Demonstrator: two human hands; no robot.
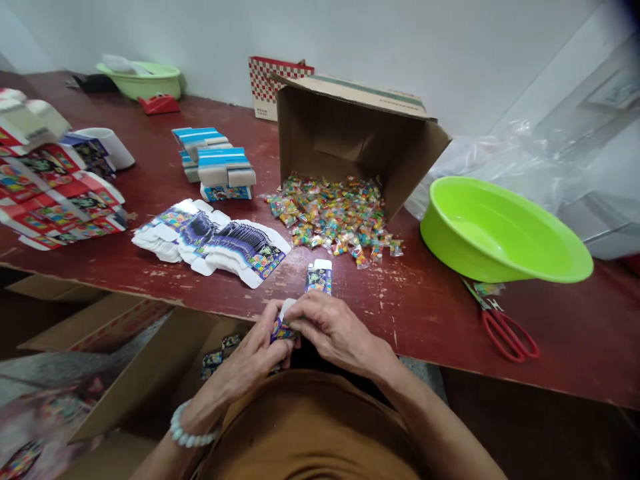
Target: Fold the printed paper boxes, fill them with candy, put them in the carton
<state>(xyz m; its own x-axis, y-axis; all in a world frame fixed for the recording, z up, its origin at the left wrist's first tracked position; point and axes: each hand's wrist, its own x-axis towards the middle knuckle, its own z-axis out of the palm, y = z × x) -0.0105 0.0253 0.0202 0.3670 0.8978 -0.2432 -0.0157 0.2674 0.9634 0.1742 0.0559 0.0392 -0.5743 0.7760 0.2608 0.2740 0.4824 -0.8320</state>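
Note:
Just past the table's front edge, my left hand (pixel 263 343) is closed around a small printed candy box (pixel 281 329) with purple and coloured artwork. My right hand (pixel 333 327) has its fingers pinched at the white flap on the same box's top. Right beyond my fingers, another small box (pixel 319 276) lies on the table with its white end flap open. Fanned to the left is a stack of flat printed box blanks (pixel 225 243). Small clear packets of colourful candy (pixel 335 213) spill out of a cardboard carton (pixel 330 137) lying on its side.
A green basin (pixel 500 233) stands at the right, with red-handled scissors (pixel 507 330) by it. Blue-and-white box bundles (pixel 220 163) and red boxes (pixel 60 193) are on the left. A tape dispenser (pixel 159 104) sits farther back. Below the edge, an open carton (pixel 145 367) holds finished-looking boxes.

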